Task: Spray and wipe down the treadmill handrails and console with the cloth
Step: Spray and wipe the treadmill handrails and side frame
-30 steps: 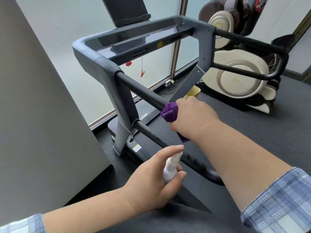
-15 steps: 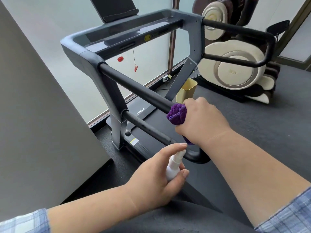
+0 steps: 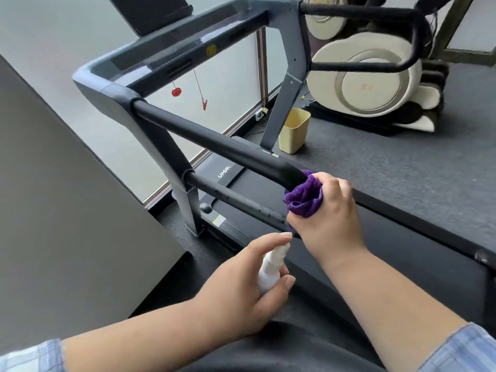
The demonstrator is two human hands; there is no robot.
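The treadmill's left black handrail (image 3: 214, 140) runs from the grey console frame (image 3: 171, 53) down toward me. My right hand (image 3: 330, 213) grips a purple cloth (image 3: 304, 197) wrapped around the rail's near, curved end. A lower black bar (image 3: 236, 197) runs under it and passes behind that hand. My left hand (image 3: 241, 285) holds a small white spray bottle (image 3: 271, 267) upright, forefinger on its top, just below the cloth. The right handrail (image 3: 375, 12) loops at the far side.
A grey panel (image 3: 67, 210) stands close on the left. A yellow bin (image 3: 294, 131) sits on the floor beside the treadmill's right upright. A cream and brown massage chair (image 3: 370, 76) stands behind. A red safety clip (image 3: 204, 104) hangs from the console.
My right hand has slid the purple cloth down the left handrail toward its near end. The left hand has kept the bottle. The view has shifted lower and closer.
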